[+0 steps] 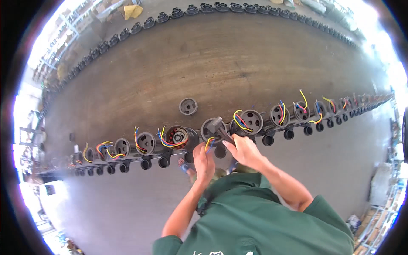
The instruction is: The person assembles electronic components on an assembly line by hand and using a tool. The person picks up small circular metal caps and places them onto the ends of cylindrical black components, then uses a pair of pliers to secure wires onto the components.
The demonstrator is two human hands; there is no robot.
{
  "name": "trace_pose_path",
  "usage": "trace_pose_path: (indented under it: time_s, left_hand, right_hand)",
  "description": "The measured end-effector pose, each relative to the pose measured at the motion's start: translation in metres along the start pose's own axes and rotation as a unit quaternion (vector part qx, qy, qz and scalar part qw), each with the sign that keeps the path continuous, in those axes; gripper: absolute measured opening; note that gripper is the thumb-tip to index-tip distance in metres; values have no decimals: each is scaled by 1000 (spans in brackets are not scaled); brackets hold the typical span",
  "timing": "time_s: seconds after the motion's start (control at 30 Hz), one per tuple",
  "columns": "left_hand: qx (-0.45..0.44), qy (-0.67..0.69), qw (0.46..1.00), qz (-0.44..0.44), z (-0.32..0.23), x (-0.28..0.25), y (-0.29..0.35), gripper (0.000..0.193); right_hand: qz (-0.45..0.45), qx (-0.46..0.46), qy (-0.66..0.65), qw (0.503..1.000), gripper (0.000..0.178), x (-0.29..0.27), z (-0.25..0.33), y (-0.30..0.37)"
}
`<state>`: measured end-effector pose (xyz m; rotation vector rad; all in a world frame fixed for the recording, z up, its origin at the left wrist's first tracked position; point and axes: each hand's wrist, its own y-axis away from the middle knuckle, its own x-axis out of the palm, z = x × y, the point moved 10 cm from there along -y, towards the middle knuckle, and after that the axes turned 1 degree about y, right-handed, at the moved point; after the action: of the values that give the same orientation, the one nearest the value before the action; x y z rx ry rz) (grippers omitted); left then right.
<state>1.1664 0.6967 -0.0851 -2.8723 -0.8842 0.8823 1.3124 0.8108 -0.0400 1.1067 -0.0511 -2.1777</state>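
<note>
My right hand point(245, 152) is wrapped round the dark handle of a hammer point(216, 123). The hammer's head lies over the mouth of a round black motor housing point(205, 132) at the table's near edge. Beside that housing, my left hand point(204, 163) has its fingers closed at a small bunch of yellow and blue wires point(209, 143). Just left stands an open motor housing point(177, 137) showing copper-red windings, with coloured wires across it. A loose round black cover point(188, 106) rests on the table beyond my hands.
Along the near edge of the brown table point(238, 63) runs a row of motor housings with coloured wires, such as one at the right point(252, 122). Black round parts point(206, 7) line the far edge. Shelves point(63, 29) stand at the far left.
</note>
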Motion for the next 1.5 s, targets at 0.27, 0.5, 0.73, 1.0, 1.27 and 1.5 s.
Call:
trace_pose_path:
  time_s: [0.27, 0.5, 0.73, 1.0, 1.27, 1.5]
  left_hand:
    - [-138, 38, 989, -46, 15, 6, 9, 34]
    - [-191, 130, 973, -13, 36, 25, 17, 42]
    - [-211, 196, 957, -30, 28, 28, 16, 43]
    - [-190, 202, 960, -32, 9, 25, 8, 28]
    - [-212, 310, 923, -82, 15, 30, 6, 31]
    - [-272, 348, 891, -102, 29, 37, 13, 34]
  right_hand:
    - [23, -126, -81, 988, 38, -54, 39, 17]
    - [57, -36, -24, 997, 40, -12, -4, 7]
    - [61, -103, -113, 986, 37, -60, 48, 28]
    - [91, -23, -31, 995, 41, -19, -4, 5]
    - [-4, -118, -93, 989, 32, -55, 41, 18]
    - [61, -66, 2, 996, 38, -20, 1, -4]
